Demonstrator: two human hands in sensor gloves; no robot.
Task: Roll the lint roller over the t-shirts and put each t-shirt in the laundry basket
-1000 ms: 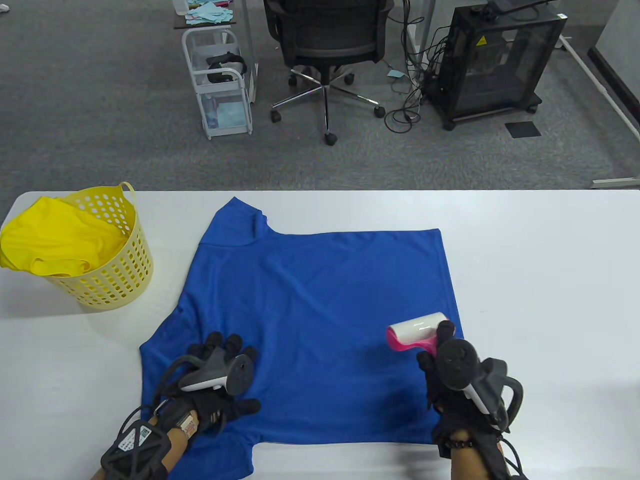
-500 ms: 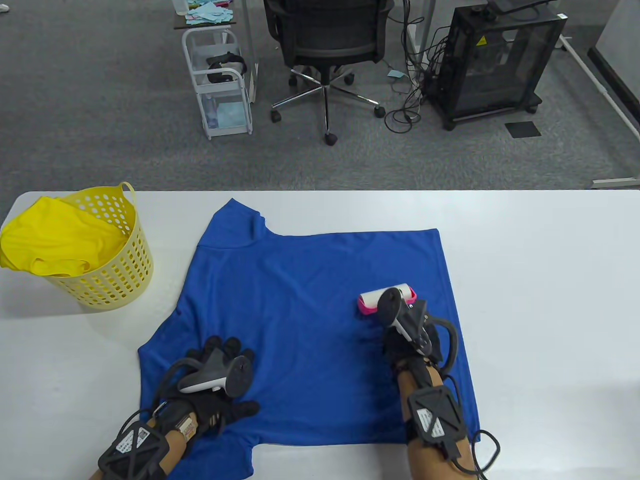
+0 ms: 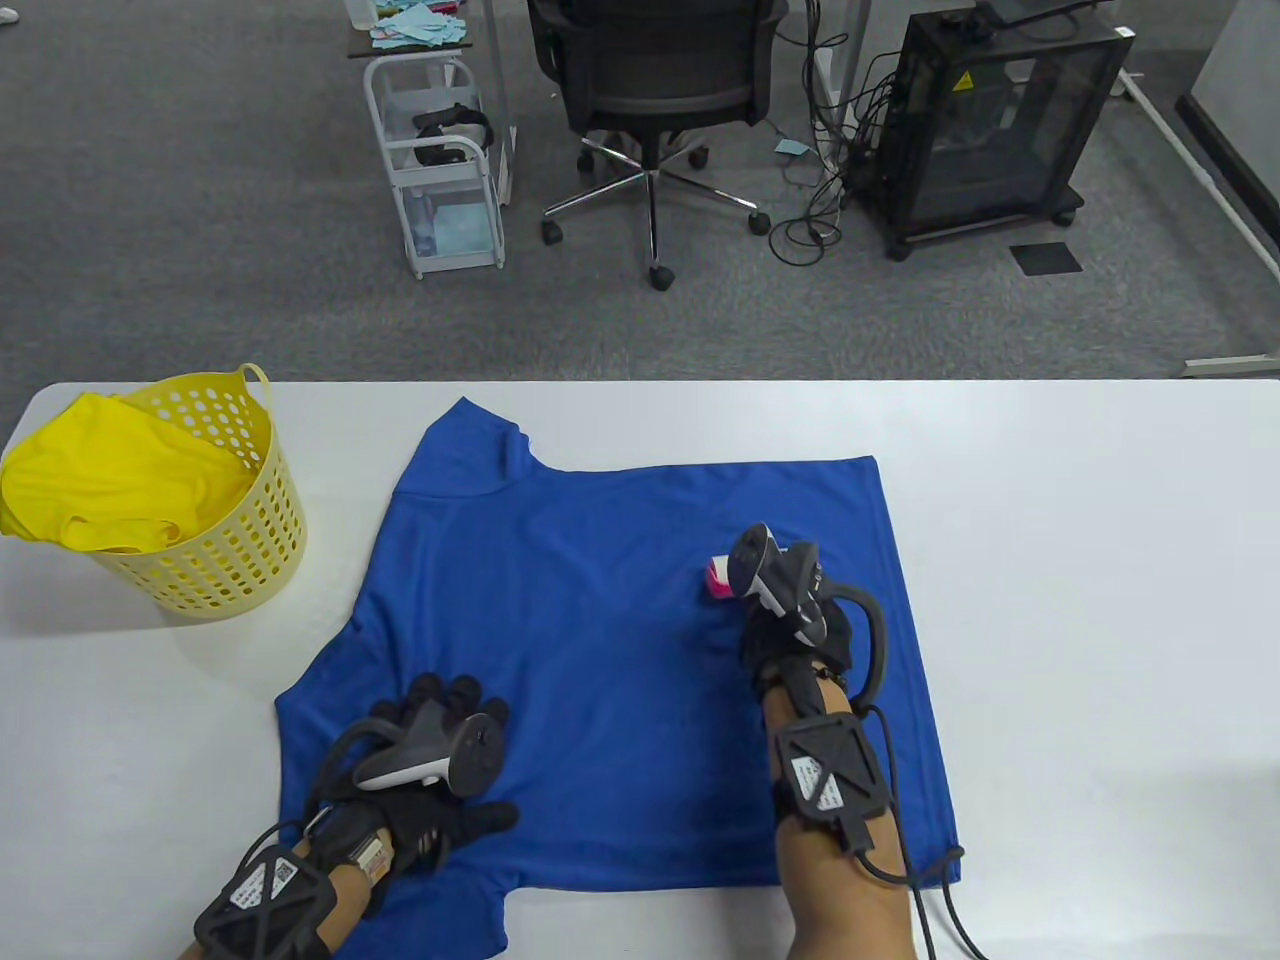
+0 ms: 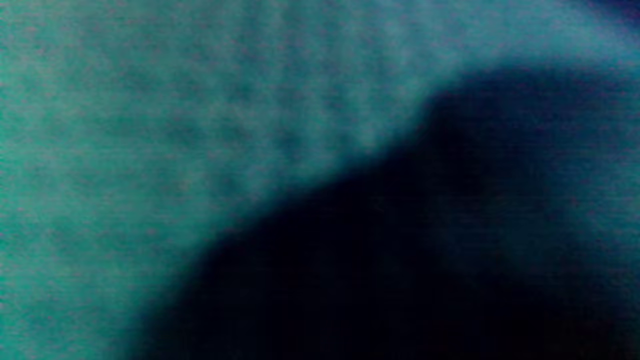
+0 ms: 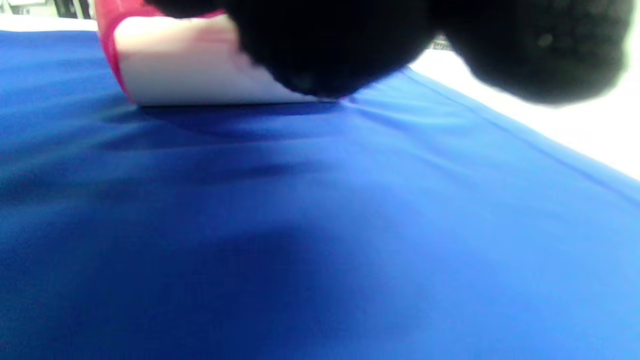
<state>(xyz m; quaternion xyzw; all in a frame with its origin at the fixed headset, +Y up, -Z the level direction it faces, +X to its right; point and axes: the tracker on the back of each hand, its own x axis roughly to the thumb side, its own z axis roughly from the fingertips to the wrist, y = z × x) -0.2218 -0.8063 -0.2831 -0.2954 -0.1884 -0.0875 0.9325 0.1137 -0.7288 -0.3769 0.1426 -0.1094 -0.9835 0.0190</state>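
The right hand (image 3: 790, 610) grips the lint roller (image 5: 200, 65), which presses on the blue t-shirt (image 3: 600, 620) toward its 3 o'clock side. The left hand (image 3: 440, 760), fingers flat and spread, pins the shirt at 7 o'clock. If that hold slackens, the thin fabric could bunch under the sticky roller.

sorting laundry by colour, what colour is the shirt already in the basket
Yellow: the t-shirt in the pale yellow laundry basket is bright yellow, best seen in the table view.

An office: grey carpet (image 3: 200, 200); a swivel chair (image 3: 655, 90); a wheeled equipment cabinet (image 3: 985, 120) trailing cables.
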